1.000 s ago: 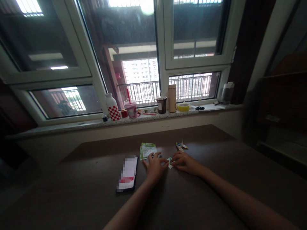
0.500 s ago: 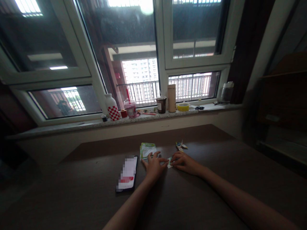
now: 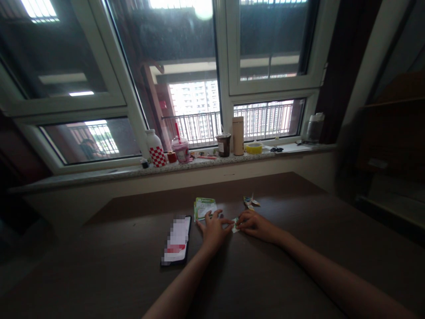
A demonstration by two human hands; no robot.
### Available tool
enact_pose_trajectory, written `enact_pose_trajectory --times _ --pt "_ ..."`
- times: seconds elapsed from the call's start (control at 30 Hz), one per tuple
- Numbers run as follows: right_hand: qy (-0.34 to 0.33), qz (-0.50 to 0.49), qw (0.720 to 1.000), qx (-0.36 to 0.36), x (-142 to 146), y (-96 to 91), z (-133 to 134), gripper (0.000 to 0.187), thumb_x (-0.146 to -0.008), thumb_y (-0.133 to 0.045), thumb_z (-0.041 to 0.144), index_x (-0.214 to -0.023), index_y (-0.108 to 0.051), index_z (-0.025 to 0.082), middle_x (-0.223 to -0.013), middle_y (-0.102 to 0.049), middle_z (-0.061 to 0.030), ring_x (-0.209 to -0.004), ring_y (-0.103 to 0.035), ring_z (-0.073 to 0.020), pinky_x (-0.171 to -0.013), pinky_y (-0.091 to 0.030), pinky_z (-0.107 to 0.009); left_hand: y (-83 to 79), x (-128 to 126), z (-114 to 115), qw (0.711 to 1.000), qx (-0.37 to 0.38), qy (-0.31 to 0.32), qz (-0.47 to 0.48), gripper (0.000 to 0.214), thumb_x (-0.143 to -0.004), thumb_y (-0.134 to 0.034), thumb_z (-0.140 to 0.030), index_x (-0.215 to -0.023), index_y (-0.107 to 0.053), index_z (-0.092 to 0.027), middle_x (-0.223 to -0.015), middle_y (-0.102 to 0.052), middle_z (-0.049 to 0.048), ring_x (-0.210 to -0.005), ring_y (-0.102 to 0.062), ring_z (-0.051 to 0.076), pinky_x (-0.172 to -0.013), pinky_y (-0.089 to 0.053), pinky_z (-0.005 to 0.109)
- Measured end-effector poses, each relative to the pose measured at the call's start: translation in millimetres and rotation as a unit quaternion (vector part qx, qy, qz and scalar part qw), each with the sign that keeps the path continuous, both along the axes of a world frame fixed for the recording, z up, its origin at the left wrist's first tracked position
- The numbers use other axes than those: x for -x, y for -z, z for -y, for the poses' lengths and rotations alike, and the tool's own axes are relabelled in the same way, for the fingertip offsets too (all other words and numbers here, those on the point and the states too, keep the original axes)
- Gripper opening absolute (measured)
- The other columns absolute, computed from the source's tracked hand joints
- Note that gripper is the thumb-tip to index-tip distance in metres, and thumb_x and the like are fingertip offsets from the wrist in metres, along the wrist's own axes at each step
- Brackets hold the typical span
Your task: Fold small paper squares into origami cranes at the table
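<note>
A small, folded piece of green-and-white paper (image 3: pixel 235 225) lies on the dark brown, wood-look tabletop (image 3: pixel 308 239), directly between the two hands. The left hand (image 3: pixel 214 231) touches its left side with thumb and forefinger, the other fingers spread; the right hand (image 3: pixel 256 226) is curled over its right side. Whether either one pinches the paper or only presses it cannot be told.

Just beyond the left hand's spread fingers sits a stack of green-and-white printed paper sheets (image 3: pixel 204 205); a multicoloured, pointed folded-paper piece (image 3: pixel 249 202) lies just past the right hand. A black-edged phone with a blurred screen (image 3: pixel 177 239) stands close by the left forearm, limiting room there. Tabletop stretches widely rightward, and its far edge runs beyond the papers.
</note>
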State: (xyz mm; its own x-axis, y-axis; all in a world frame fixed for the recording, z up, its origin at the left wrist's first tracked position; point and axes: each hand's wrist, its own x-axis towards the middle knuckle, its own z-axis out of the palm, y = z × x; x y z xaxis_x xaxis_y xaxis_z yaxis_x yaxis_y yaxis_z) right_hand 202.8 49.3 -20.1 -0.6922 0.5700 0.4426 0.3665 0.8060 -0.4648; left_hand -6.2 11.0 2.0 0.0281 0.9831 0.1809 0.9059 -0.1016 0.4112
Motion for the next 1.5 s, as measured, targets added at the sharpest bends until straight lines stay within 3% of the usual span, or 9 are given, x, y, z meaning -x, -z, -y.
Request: enact_pose_trajectory --times 0.37,0.73,1.03,1.17,1.33,1.5 --pt "-0.009 0.000 1.000 0.013 0.0 1.4 0.1 0.020 -0.092 -0.060 0.029 -0.106 -0.075 0.031 -0.106 -0.069 -0.0044 -0.110 -0.056 -0.0200 -0.099 -0.042 -0.038 2.1 0.6 -0.9 1.000 -0.005 0.013 0.003 0.017 -0.084 -0.062 -0.043 -0.094 -0.075 -0.047 -0.142 -0.053 -0.0042 -0.139 -0.028 0.036 -0.106 -0.003 0.077" --pt "-0.018 -0.056 0.995 0.083 0.1 5.9 -4.6 0.021 -0.091 -0.060 0.034 -0.103 -0.076 0.029 -0.103 -0.076 -0.0042 -0.116 -0.058 -0.0226 -0.100 -0.045 -0.041 1.0 -0.9 -0.8 1.000 0.022 0.004 0.013 0.018 -0.083 -0.062 -0.051 -0.094 -0.075 -0.046 -0.146 -0.048 -0.0045 -0.140 -0.027 0.037 -0.105 -0.003 0.079" --pt "-0.006 -0.041 0.997 0.071 1.0 2.4 -1.0 0.020 -0.091 -0.060 0.035 -0.102 -0.076 0.030 -0.107 -0.074 -0.0043 -0.118 -0.055 -0.0223 -0.103 -0.040 -0.041 0.6 -1.4 -0.7 1.000 0.023 0.001 0.016 0.018 -0.080 -0.065 -0.052 -0.092 -0.076 -0.045 -0.146 -0.048 -0.0053 -0.140 -0.028 0.036 -0.105 -0.002 0.078" --pt "0.028 -0.057 0.996 0.060 1.1 5.1 -1.4 0.017 -0.090 -0.062 0.032 -0.097 -0.077 0.029 -0.109 -0.072 -0.0049 -0.116 -0.055 -0.0227 -0.104 -0.039 -0.042 -1.1 -1.9 0.2 1.000 0.022 0.002 0.011 0.017 -0.080 -0.066 -0.049 -0.092 -0.076 -0.044 -0.146 -0.048 -0.0047 -0.140 -0.028 0.036 -0.105 -0.002 0.079" --pt "0.155 -0.085 0.983 0.047 5.1 14.6 -7.1 0.010 -0.082 -0.069 0.028 -0.080 -0.077 0.021 -0.111 -0.065 -0.0096 -0.111 -0.058 -0.0246 -0.102 -0.041 -0.042 0.4 -1.3 0.1 1.000 0.019 0.003 0.008 0.017 -0.080 -0.065 -0.049 -0.092 -0.076 -0.044 -0.147 -0.047 -0.0053 -0.141 -0.027 0.036 -0.104 -0.003 0.079" --pt "0.192 -0.070 0.978 0.035 14.6 17.9 -7.5 0.004 -0.077 -0.072 0.023 -0.080 -0.072 0.019 -0.102 -0.065 -0.0083 -0.104 -0.059 -0.0234 -0.097 -0.044 -0.039 1.8 -1.0 0.3 1.000 0.012 0.002 0.010 0.017 -0.079 -0.065 -0.049 -0.093 -0.075 -0.044 -0.145 -0.049 -0.0049 -0.140 -0.027 0.036 -0.105 -0.004 0.079"
